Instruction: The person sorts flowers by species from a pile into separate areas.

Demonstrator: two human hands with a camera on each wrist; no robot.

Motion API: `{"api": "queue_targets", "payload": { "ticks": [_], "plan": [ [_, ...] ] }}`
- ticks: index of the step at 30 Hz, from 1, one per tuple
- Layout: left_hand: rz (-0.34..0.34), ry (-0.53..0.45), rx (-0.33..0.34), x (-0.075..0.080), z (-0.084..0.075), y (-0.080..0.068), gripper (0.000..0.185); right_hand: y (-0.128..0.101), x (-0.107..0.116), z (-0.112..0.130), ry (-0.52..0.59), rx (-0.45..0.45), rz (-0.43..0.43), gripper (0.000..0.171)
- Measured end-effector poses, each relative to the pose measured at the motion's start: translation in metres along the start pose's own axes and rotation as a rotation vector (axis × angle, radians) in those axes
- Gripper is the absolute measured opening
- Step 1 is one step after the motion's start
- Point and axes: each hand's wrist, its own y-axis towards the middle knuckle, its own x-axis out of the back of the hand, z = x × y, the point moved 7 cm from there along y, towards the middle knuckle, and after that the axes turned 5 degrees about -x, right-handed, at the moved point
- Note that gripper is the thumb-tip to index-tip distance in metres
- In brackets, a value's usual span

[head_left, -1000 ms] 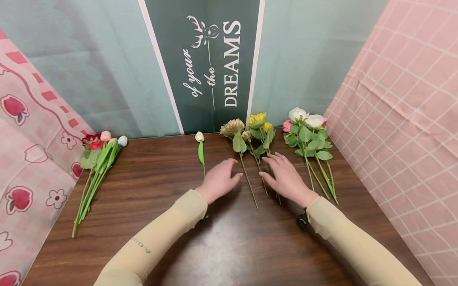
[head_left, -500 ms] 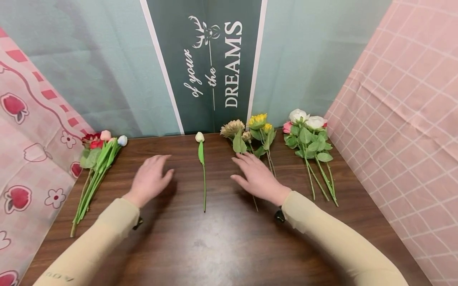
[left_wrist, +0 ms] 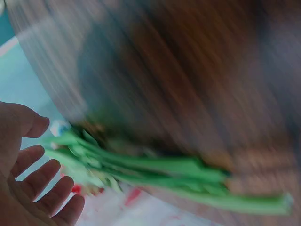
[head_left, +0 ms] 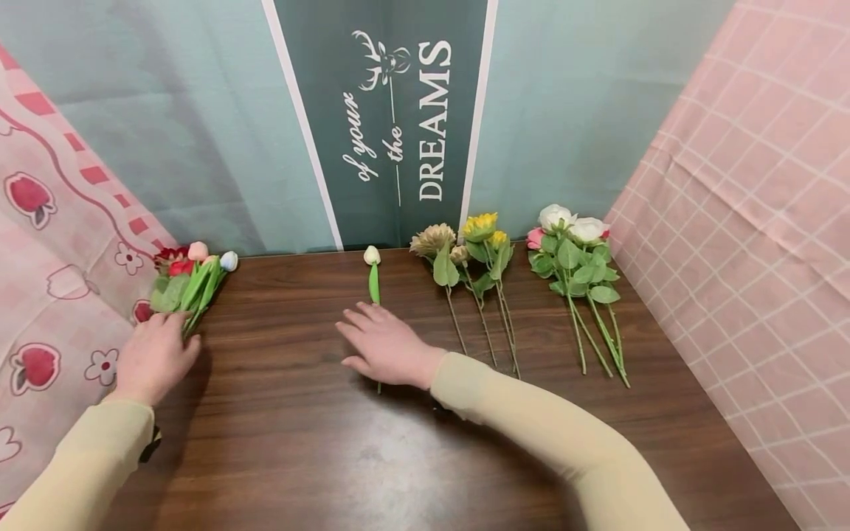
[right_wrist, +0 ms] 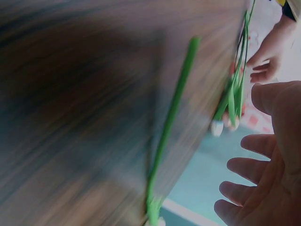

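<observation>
- Both hands have swept leftward since a second ago: the left hand (head_left: 154,358) now lies over the stems of the tulip bunch (head_left: 188,279) at the table's (head_left: 299,442) left edge, fingers relaxed, gripping nothing.
- Right hand (head_left: 385,345), flat and spread, hovers over the single white tulip (head_left: 372,274) mid-table, apparently holding nothing.
- Judging by this, the tulips get gathered next.

wood table (head_left: 319,450), tulips (head_left: 189,284), white tulip (head_left: 372,274), sunflowers (head_left: 474,254), roses (head_left: 574,254)

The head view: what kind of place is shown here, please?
Probably a small staged booth for flower arranging, not a real shop. A brown wooden table carries sorted groups of flowers, such as the tulip bunch and white roses. Hung cloths enclose it, among them a green banner reading "DREAMS".
</observation>
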Motion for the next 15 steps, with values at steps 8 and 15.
{"api": "queue_targets", "payload": {
  "ticks": [8,15],
  "plan": [
    [0.143,-0.015,0.143,0.004,0.042,-0.011,0.038,0.032,-0.001,0.061,-0.068,0.079,0.024,0.066],
    [0.221,-0.034,0.178,0.004,0.053,-0.014,0.025,0.041,0.004,0.083,-0.102,0.099,0.041,0.065]
  ]
}}
